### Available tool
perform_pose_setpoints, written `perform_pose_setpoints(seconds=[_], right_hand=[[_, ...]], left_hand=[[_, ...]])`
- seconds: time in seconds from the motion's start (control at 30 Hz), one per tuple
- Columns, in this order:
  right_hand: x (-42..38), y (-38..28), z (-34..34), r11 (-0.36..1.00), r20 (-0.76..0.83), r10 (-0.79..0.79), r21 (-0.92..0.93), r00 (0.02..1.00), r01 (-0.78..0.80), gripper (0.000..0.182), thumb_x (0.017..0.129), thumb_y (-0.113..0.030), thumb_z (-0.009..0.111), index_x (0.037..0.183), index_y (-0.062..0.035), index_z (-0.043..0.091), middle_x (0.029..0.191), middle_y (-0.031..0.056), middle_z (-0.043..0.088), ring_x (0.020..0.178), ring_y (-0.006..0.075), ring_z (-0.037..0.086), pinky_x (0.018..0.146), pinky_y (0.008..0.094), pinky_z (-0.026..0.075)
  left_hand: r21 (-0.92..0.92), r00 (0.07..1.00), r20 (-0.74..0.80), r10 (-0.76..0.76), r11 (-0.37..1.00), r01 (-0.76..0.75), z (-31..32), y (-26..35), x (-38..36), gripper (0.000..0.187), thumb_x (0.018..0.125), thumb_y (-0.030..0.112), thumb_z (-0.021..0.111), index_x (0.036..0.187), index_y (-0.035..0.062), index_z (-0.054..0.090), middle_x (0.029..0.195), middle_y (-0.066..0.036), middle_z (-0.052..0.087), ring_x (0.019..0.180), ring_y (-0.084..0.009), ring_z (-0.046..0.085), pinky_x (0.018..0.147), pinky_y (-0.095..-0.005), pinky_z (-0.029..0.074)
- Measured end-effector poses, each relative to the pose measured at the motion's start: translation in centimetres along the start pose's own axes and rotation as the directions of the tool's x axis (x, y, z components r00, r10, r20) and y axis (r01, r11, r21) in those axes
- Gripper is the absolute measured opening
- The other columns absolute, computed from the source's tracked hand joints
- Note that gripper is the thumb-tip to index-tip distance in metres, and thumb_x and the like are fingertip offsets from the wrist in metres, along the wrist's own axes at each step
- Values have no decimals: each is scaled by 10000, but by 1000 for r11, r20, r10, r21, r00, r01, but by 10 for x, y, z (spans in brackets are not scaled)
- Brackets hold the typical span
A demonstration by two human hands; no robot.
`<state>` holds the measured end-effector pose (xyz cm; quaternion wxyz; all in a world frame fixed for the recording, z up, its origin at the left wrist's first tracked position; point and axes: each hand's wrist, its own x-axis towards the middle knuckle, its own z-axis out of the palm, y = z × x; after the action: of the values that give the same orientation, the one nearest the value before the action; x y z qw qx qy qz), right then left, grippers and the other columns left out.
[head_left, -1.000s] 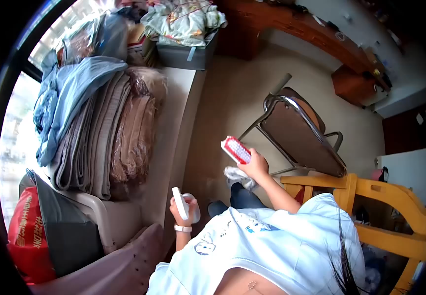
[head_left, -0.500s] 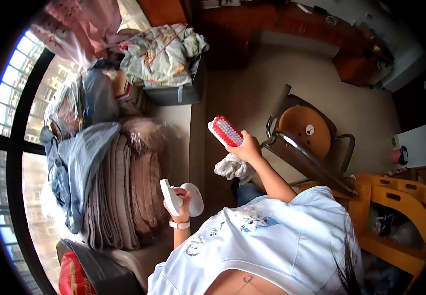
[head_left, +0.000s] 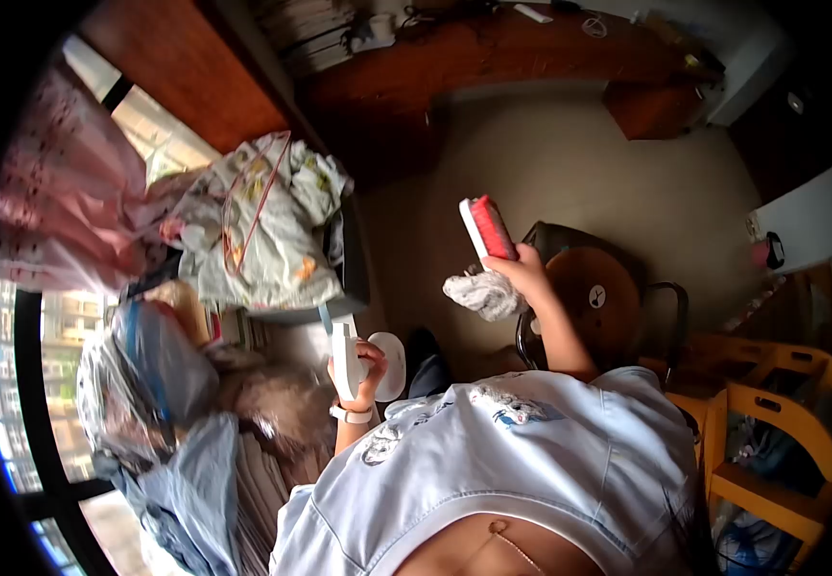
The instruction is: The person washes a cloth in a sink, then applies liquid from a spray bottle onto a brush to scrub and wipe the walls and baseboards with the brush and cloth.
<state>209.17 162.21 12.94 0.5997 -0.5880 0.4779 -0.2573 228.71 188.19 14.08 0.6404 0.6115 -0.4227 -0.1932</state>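
My right hand (head_left: 527,276) is closed around a scrubbing brush (head_left: 489,228) with a white back and red and pale bristles, held upright in front of me. A crumpled greyish-white cloth (head_left: 485,294) hangs from the same hand, below the brush. On the left, my left hand (head_left: 370,370), with a white band at the wrist, is closed around a white object (head_left: 345,363). It has a flat slab on one side and a round disc on the other; I cannot make out its kind. The two hands are apart.
A dark chair with a round wooden seat (head_left: 594,298) stands just beyond my right arm. Patterned bedding (head_left: 262,230) fills a grey box at left, near plastic bags (head_left: 152,365) by the window. An orange-yellow wooden rack (head_left: 781,413) is at right, a brown desk (head_left: 387,82) ahead.
The view has turned and moved forward, so the bedding and bags appear nearer and lower. The brush has tilted more upright, its bristles less squarely in view. Both hands keep their holds.
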Motion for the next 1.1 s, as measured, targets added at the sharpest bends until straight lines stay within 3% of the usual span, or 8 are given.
perform_pose_setpoints(seconds=[0.17,0.27,0.47,0.63,0.67,0.77,0.97,1.1], right_hand=[[40,11,-57,951,-227,191,284,955,-122,216,740,-178,693,818,11,625,736,34,608,633,114,568,573,268,447],[42,6,-82,908,-383,221,418,897,-45,197,763,-175,666,835,6,631,718,26,604,624,115,566,581,256,441],[61,-1,-114,917,-695,263,395,669,49,296,721,-241,690,886,0,641,758,30,612,661,145,570,624,276,449],[104,-23,-153,819,-671,485,573,561,-23,328,735,-248,668,885,41,629,767,57,609,660,149,566,627,286,454],[132,38,-179,737,-644,541,673,541,65,341,736,-250,661,862,65,630,731,61,600,659,149,563,619,283,450],[172,-26,-207,799,-697,601,532,391,-280,314,724,-240,680,817,58,645,700,63,607,628,134,559,584,261,440],[260,-3,-275,812,-765,496,576,412,92,335,720,-225,705,861,68,620,739,70,612,603,148,561,564,266,445],[306,5,-321,778,-783,574,613,237,140,313,722,-205,699,864,61,617,748,65,614,621,148,566,591,270,454]], left_hand=[[-18,983,145,112,994,-110,0,-38,134,61,560,24,590,605,50,558,608,-52,578,570,-162,549,536,-261,421],[208,977,206,-56,978,12,10,-25,216,69,586,65,607,630,39,560,572,-64,562,515,-175,560,514,-268,446],[216,904,343,254,916,-339,74,-52,356,137,636,149,647,689,47,573,598,-103,572,535,-266,574,527,-304,459],[98,925,379,-24,995,-15,169,-70,439,153,650,105,665,698,5,560,606,-56,567,544,-154,543,564,-281,443],[17,931,365,21,999,-29,193,-71,454,149,648,99,664,701,5,562,615,-55,570,561,-152,545,584,-284,444],[-33,886,458,-64,995,89,248,-78,498,153,626,70,665,731,13,571,651,-41,582,619,-155,556,647,-292,447],[-361,818,571,65,915,179,352,-107,583,167,697,22,613,811,60,498,781,-38,497,734,-144,459,692,-270,375],[-323,658,745,109,922,214,441,-150,654,107,722,26,599,779,53,512,758,-46,508,711,-150,470,657,-260,378]])
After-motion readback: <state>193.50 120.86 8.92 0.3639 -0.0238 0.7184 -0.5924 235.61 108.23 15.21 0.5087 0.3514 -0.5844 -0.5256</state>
